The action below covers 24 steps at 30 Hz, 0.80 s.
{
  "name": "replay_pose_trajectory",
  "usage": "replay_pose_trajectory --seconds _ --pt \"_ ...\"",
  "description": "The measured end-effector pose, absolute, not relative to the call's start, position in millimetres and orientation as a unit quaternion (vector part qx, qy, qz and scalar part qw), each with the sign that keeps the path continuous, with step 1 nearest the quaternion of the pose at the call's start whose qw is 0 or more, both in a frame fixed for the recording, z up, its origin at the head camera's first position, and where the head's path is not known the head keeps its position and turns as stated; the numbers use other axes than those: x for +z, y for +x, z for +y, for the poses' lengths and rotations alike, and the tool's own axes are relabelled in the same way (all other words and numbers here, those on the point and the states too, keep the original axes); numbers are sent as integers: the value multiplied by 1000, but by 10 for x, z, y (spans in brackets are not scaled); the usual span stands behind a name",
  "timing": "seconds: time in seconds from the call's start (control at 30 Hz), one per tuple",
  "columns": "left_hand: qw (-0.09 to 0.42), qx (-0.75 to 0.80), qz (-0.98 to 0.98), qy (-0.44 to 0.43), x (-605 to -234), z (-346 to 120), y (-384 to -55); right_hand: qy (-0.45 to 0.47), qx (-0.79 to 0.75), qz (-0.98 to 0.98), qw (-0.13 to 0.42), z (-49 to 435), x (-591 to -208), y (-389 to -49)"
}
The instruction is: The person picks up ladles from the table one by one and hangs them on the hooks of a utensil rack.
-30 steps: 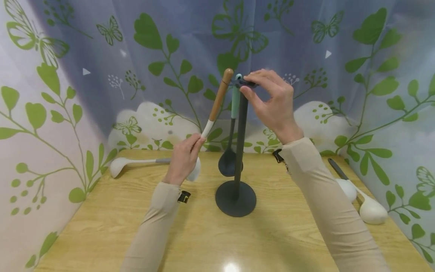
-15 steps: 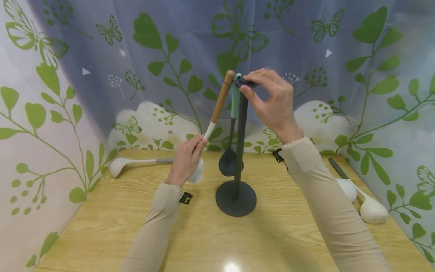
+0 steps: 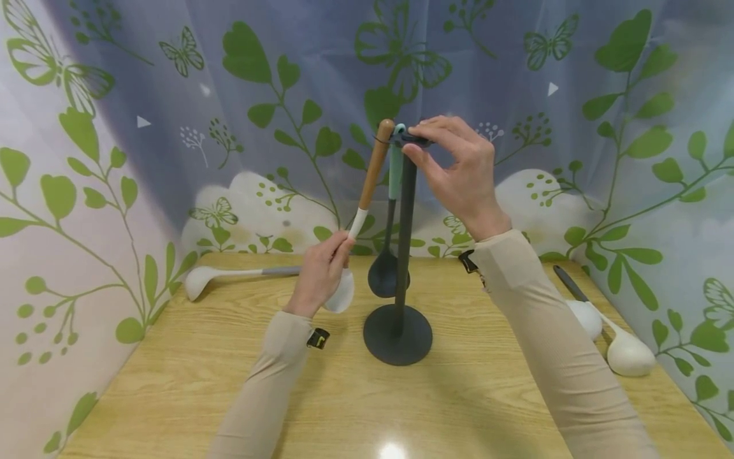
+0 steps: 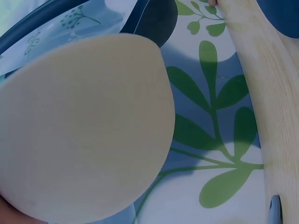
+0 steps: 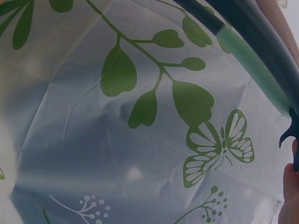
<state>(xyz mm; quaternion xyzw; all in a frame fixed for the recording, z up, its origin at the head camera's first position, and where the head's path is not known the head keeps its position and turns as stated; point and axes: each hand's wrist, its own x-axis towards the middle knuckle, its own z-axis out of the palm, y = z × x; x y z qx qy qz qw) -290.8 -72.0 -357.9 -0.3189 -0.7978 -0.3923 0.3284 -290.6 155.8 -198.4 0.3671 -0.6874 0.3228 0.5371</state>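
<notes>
Pinching the spoon [image 3: 375, 169] by its white neck, my left hand [image 3: 321, 271] holds it tilted, handle end just beside the top of the stand [image 3: 405, 236]. My right hand [image 3: 459, 175] grips that top between thumb and fingers, which should steady it. Whether the spoon's cord [image 3: 378, 138] is over a hook [image 5: 290, 129] I cannot tell; best guide it gently, clear of the ladle [image 3: 395, 175], without twisting.
</notes>
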Motion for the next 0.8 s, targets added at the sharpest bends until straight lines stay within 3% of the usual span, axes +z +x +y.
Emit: replay_pose_trajectory --seconds 0.8 --pt "341 -373 -801 -321 -3684 -645 -2915 371 320 -680 545 1554 -2008 -2922"
